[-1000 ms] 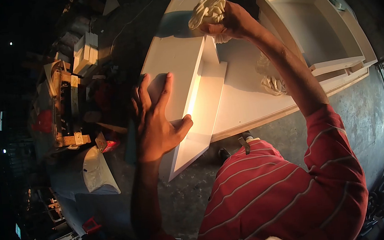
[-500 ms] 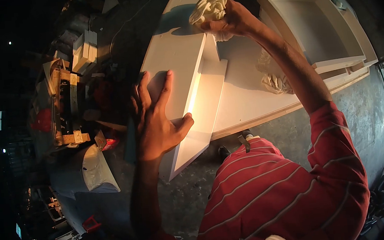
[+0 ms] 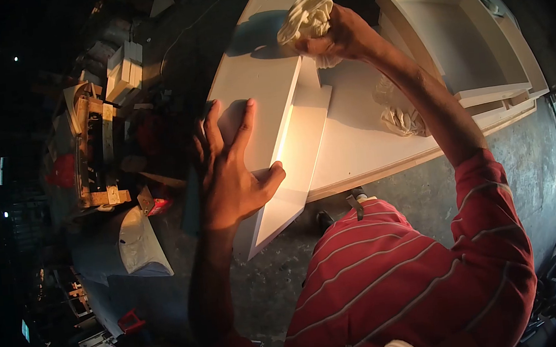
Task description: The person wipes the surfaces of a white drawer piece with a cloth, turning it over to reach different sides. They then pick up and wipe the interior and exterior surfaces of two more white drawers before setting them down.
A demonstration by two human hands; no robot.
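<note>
My left hand (image 3: 235,170) rests with fingers spread on the near part of a long white panel piece (image 3: 253,76), its thumb over the edge. In my right hand (image 3: 342,32) is a bunched cream cloth (image 3: 306,20), held at the far right edge of the same piece. This white piece has a lower ledge along its right side and lies over the left part of a white board (image 3: 355,153). A second crumpled cloth (image 3: 402,121) sits on the board beneath my right forearm, next to a clear, see-through item that I cannot make out.
An open white drawer-like box (image 3: 478,37) stands on the board's right side. To the left are a wooden frame (image 3: 110,155), stacked pale blocks (image 3: 125,71) and a curved pale sheet (image 3: 144,241) on the floor. A small red stool-like object (image 3: 131,322) is at lower left.
My right hand and the cloth have shifted very slightly right in view. The left hand stays spread on the white piece. Little else differs.
</note>
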